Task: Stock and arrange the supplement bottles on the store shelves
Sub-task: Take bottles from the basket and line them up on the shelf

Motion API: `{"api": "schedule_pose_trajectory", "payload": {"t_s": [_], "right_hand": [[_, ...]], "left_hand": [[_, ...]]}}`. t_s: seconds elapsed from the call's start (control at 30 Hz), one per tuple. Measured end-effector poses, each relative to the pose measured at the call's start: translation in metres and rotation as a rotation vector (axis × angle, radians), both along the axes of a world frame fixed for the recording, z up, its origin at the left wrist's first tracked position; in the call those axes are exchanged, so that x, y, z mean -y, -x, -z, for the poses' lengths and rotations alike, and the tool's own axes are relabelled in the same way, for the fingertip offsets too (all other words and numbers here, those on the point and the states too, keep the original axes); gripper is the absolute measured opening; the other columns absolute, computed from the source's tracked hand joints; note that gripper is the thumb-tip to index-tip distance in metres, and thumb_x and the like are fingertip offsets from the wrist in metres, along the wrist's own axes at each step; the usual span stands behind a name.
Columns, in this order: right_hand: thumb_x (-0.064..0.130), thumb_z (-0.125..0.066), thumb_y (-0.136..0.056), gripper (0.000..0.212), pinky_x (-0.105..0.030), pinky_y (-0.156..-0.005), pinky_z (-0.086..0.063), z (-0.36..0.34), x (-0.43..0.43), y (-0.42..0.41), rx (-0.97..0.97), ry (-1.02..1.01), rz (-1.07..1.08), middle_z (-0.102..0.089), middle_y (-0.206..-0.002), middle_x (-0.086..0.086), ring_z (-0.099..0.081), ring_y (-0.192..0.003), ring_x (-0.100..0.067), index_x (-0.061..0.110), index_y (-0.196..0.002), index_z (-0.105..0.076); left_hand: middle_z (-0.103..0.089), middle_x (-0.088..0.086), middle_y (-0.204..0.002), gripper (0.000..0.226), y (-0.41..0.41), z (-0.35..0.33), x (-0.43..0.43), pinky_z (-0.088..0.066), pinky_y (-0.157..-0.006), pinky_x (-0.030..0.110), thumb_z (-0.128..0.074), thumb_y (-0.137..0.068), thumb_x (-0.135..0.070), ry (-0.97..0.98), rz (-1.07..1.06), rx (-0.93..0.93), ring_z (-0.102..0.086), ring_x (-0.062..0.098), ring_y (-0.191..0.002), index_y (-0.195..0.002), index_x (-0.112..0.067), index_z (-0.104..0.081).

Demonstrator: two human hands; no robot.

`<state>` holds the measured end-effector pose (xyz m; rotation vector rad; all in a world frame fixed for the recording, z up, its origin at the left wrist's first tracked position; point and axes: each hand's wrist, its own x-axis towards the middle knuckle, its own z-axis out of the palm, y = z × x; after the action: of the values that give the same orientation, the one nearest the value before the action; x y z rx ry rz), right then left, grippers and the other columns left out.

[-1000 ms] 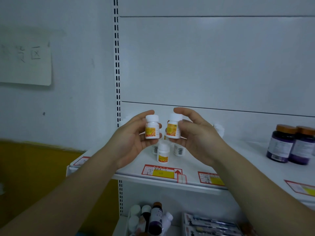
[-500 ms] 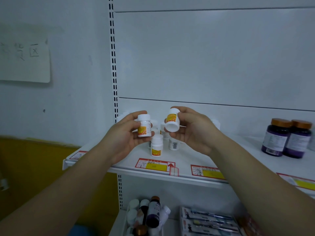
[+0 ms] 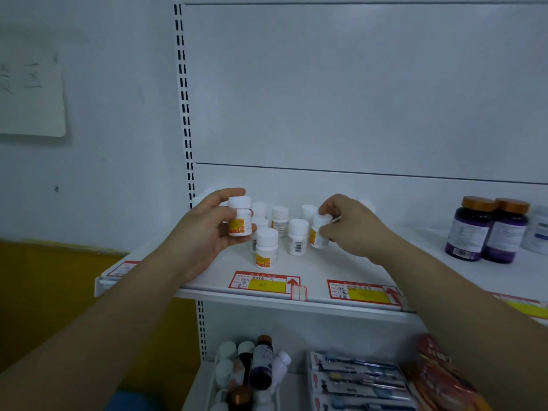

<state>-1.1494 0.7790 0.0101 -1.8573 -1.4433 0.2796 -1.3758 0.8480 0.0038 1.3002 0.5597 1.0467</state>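
My left hand (image 3: pixel 207 232) is curled around a small white bottle (image 3: pixel 240 221) with an orange and yellow label. I hold it up straight, just left of the middle of the frame, above the white shelf (image 3: pixel 326 268). My right hand (image 3: pixel 353 229) pinches a second white bottle (image 3: pixel 319 232) near its cap. That one is low over the shelf and tips a little. I cannot tell if its bottom touches the shelf.

Between my hands a bunch of the same little bottles (image 3: pixel 267 247) stands on the shelf, close together. Red and yellow price tags (image 3: pixel 264 284) are stuck along the front edge. At the right edge of the frame two dark purple jars (image 3: pixel 489 229) with brown lids stand side by side.

Behind the shelf is a plain white back panel (image 3: pixel 355 84). A rail with black slots (image 3: pixel 185 114) runs up its left side. In the upper left a white paper sign (image 3: pixel 29 99) hangs on the pale wall. Below it the wall is yellow (image 3: pixel 44 292). At the bottom of the frame, a lower shelf holds a tray of mixed bottles (image 3: pixel 258 369) and packs of toothbrushes (image 3: pixel 355 378).
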Motion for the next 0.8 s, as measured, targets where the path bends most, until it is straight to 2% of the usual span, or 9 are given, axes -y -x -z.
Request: {"api": "schedule_pose_trajectory", "payload": {"t_s": [0.13,0.27,0.37,0.43,0.5,0.57,0.67,0.73,0.8], "right_hand": [[0.011,-0.058,-0.088,0.034,-0.024,-0.075,-0.039,-0.001,-0.003,0.006,0.152,0.091,0.041,-0.051,-0.118,-0.002,-0.051,-0.090,-0.014,0.021,-0.120,-0.049],[0.016,-0.054,-0.091,0.033,-0.019,-0.078,-0.038,-0.012,0.005,0.031,0.236,-0.209,-0.004,-0.052,-0.115,0.005,-0.051,-0.094,-0.008,0.027,-0.121,-0.053],[0.034,-0.051,-0.094,0.032,-0.020,-0.078,-0.040,-0.011,0.005,0.061,0.336,-0.040,-0.198,-0.058,-0.118,0.006,-0.053,-0.095,-0.008,0.031,-0.126,-0.054],[0.043,-0.050,-0.094,0.035,-0.025,-0.084,-0.041,-0.005,0.001,0.074,0.424,0.044,-0.211,-0.059,-0.124,0.002,-0.051,-0.098,-0.012,0.031,-0.126,-0.054],[0.043,-0.052,-0.093,0.033,-0.027,-0.085,-0.044,-0.004,-0.002,0.080,0.398,0.036,-0.193,-0.061,-0.121,0.000,-0.053,-0.097,-0.014,0.029,-0.123,-0.054],[0.040,-0.050,-0.095,0.029,-0.027,-0.082,-0.046,-0.006,0.001,0.083,0.300,-0.021,-0.177,-0.061,-0.111,0.003,-0.055,-0.091,-0.013,0.029,-0.121,-0.055],[0.033,-0.047,-0.098,0.019,-0.033,-0.074,-0.059,-0.012,0.009,0.084,-0.176,-0.124,-0.233,-0.060,-0.099,0.007,-0.063,-0.083,-0.015,0.028,-0.112,-0.058],[0.031,-0.047,-0.098,0.016,-0.033,-0.065,-0.060,-0.013,0.018,0.087,-0.487,-0.112,-0.307,-0.062,-0.103,0.000,-0.066,-0.084,-0.020,0.027,-0.108,-0.060],[0.030,-0.048,-0.098,0.017,-0.029,-0.060,-0.057,-0.010,0.026,0.090,-0.666,-0.121,-0.364,-0.065,-0.103,-0.006,-0.068,-0.082,-0.021,0.024,-0.106,-0.062]], "left_hand": [[-0.062,0.008,-0.113,0.035,0.002,0.002,-0.001,-0.058,-0.073,0.030,-0.040,-0.095,0.001,-0.036,-0.012,-0.094,-0.063,0.029,-0.102,-0.108,-0.025,-0.061],[-0.062,0.008,-0.114,0.034,0.005,0.003,-0.002,-0.057,-0.076,0.032,-0.041,-0.095,0.000,-0.017,-0.034,-0.144,-0.061,0.032,-0.106,-0.107,-0.024,-0.061],[-0.067,0.006,-0.103,0.031,0.006,0.003,0.000,-0.056,-0.081,0.037,-0.042,-0.095,-0.001,0.035,-0.006,-0.127,-0.065,0.032,-0.100,-0.108,-0.019,-0.063],[-0.069,0.004,-0.096,0.030,0.007,0.003,0.002,-0.056,-0.081,0.038,-0.042,-0.095,-0.002,0.032,-0.007,-0.130,-0.066,0.029,-0.094,-0.109,-0.018,-0.063],[-0.068,0.005,-0.097,0.031,0.008,0.002,0.004,-0.057,-0.081,0.037,-0.042,-0.095,-0.002,0.027,-0.018,-0.128,-0.067,0.028,-0.091,-0.111,-0.018,-0.063],[-0.067,0.005,-0.099,0.031,0.011,0.001,0.007,-0.057,-0.081,0.038,-0.043,-0.094,-0.001,0.031,-0.033,-0.115,-0.066,0.029,-0.094,-0.113,-0.017,-0.063],[-0.065,0.010,-0.109,0.034,0.019,0.002,0.013,-0.059,-0.077,0.036,-0.041,-0.096,-0.001,0.043,-0.042,-0.084,-0.065,0.032,-0.100,-0.118,-0.017,-0.061],[-0.062,0.016,-0.118,0.036,0.025,0.003,0.021,-0.059,-0.075,0.035,-0.039,-0.096,-0.002,0.050,-0.030,-0.051,-0.064,0.034,-0.102,-0.120,-0.019,-0.059],[-0.062,0.019,-0.118,0.037,0.030,0.006,0.033,-0.059,-0.074,0.036,-0.039,-0.097,-0.003,0.065,-0.015,-0.004,-0.066,0.033,-0.097,-0.117,-0.024,-0.060]]}}
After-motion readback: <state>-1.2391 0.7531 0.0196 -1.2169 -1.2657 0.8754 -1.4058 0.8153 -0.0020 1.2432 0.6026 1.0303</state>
